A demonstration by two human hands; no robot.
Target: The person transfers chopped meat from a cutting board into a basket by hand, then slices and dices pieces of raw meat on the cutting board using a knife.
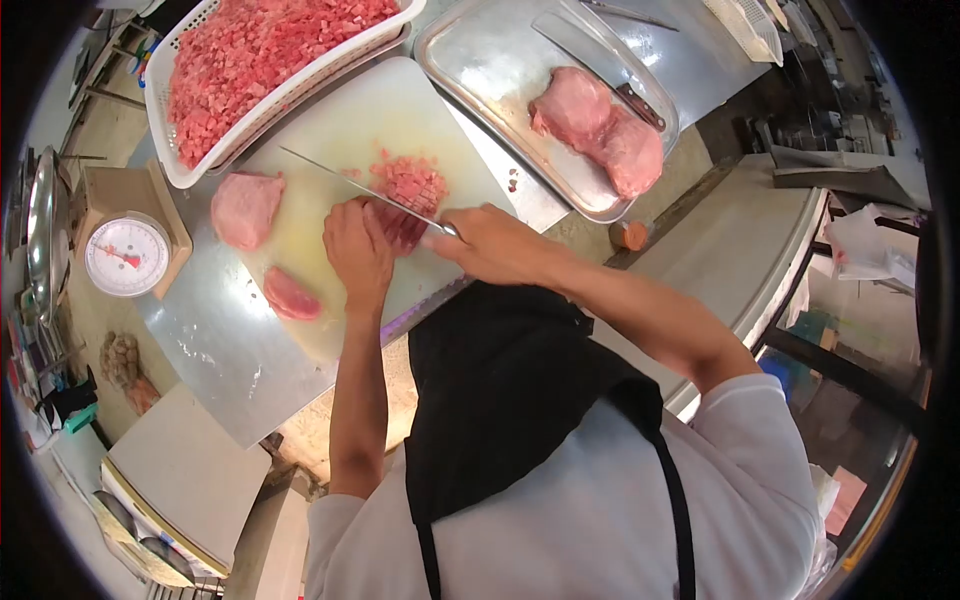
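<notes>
My right hand (pixel 487 243) is closed round the handle of a long kitchen knife (pixel 335 172), its blade slanting up and left across a piece of raw meat (pixel 402 226). My left hand (pixel 358 240) presses its bent fingers onto that meat, close beside the blade. Just beyond the knife lies a heap of diced meat (pixel 412 180). All of this rests on a pale cutting board (pixel 330 115). On the board's left side are a larger slab of meat (pixel 246 210) and a smaller slice (pixel 291 294).
A white basket (pixel 178 172) full of diced meat stands at the back left. To the right, a metal tray (pixel 470 75) holds large meat pieces (pixel 600 130) and a second knife (pixel 640 106). A dial scale (pixel 127 257) stands at the left.
</notes>
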